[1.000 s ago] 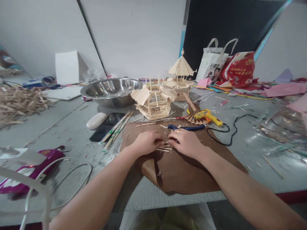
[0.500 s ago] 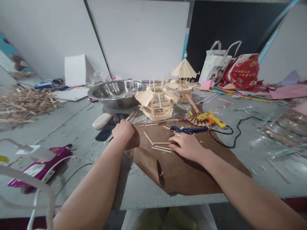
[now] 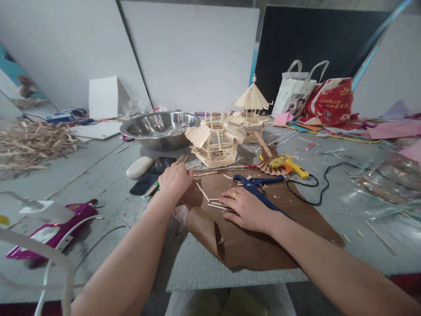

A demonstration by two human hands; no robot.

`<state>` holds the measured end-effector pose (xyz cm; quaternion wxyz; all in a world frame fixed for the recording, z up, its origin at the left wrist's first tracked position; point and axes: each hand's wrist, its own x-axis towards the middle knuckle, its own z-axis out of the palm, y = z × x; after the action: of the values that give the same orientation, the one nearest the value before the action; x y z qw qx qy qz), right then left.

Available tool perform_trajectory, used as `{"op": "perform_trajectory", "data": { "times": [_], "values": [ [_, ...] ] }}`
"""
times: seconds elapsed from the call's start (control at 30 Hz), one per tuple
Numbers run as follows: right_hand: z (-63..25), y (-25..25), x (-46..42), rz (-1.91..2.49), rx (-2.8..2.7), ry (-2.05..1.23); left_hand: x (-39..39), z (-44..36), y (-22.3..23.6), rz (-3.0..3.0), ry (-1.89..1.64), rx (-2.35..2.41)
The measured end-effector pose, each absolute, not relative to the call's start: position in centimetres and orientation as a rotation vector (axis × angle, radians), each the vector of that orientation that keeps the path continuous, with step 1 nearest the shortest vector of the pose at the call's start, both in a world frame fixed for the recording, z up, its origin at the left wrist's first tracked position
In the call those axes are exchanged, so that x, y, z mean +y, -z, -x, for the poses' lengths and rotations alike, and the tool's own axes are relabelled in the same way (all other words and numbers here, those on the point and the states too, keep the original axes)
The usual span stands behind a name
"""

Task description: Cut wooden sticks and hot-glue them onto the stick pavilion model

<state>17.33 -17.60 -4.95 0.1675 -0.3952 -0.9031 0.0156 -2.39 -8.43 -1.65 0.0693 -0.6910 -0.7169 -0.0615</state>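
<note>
My left hand (image 3: 175,181) rests at the left edge of a brown sheet (image 3: 279,243), beside a bundle of thin sticks (image 3: 151,188). Its fingertips are hidden behind the knuckles. Lying low on the sheet, my right hand (image 3: 246,208) has its fingers apart over the ends of several short wooden sticks (image 3: 219,206). One more stick (image 3: 203,192) slants to the left of them. Just beyond my right hand lies a blue-handled cutting tool (image 3: 251,188), partly covered by the hand and forearm.
A stick-built pavilion model (image 3: 215,149) and a roofed tower model (image 3: 252,103) stand behind the sheet. Around them are a steel basin (image 3: 161,139), a phone (image 3: 149,177), a white mouse-shaped object (image 3: 140,167), a yellow glue gun (image 3: 289,166) with its cord, and a purple power strip (image 3: 66,228).
My right hand has slid left and slightly nearer, covering more of the short sticks. My left hand has shifted a little right. More of the blue-handled tool shows.
</note>
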Motion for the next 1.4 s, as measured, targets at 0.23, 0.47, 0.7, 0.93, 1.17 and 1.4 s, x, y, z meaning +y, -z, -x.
{"op": "perform_trajectory", "data": {
  "times": [0.23, 0.47, 0.7, 0.93, 1.17, 1.4],
  "values": [
    [-17.4, 5.2, -17.4, 1.097, -2.585, -0.013, -9.1, 1.5, 2.0, 2.408, -0.160, -2.028],
    [-17.5, 5.2, -17.2, 1.023, -2.579, -0.010, -11.3, -0.7, 2.9, 2.949, -0.008, -1.489],
    [-17.3, 4.5, -17.7, 1.066, -2.547, -0.025, -10.5, -0.8, 3.8, 2.955, 0.489, -1.382],
    [-17.1, 4.9, -17.7, 1.167, -2.678, -0.146, -9.3, -0.3, 4.4, 2.803, 0.320, -1.338],
    [-17.3, 4.8, -17.6, 1.158, -2.670, -0.173, -9.1, -0.8, 3.9, 2.631, 0.276, -1.432],
    [-17.2, 4.7, -17.6, 1.172, -2.693, -0.169, -7.6, -4.4, 2.9, 2.663, 0.056, -1.450]
  ]
}}
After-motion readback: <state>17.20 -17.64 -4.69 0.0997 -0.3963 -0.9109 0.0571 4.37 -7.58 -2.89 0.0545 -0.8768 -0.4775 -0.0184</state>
